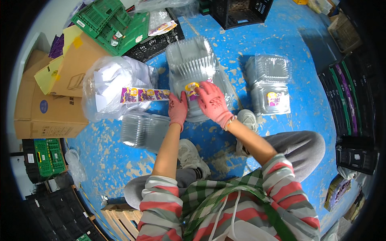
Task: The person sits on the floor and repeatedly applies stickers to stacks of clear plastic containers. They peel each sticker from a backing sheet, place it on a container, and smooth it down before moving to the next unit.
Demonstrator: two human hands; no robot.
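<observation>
My left hand (178,109), in a pink glove, pinches the end of a label strip (145,95). The strip shows purple fruit pictures and stretches left over a plastic bag of white paper (113,81). My right hand (213,102), gloved alike, lies with spread fingers on a fruit sticker (191,90), partly covering it. That sticker is on top of a stack of clear plastic clamshell containers (193,66) standing on the floor before me. More clamshells (144,129) lie below the strip. To the right is another clamshell stack (270,72) bearing a similar sticker (273,98).
Cardboard boxes (54,111) stand at the left, with green plastic crates (105,27) behind. A black crate (241,13) is at the far side. Black crates (343,96) line the right. My shoes (191,156) are close on the blue floor (217,150); a wooden pallet (120,217) lies lower left.
</observation>
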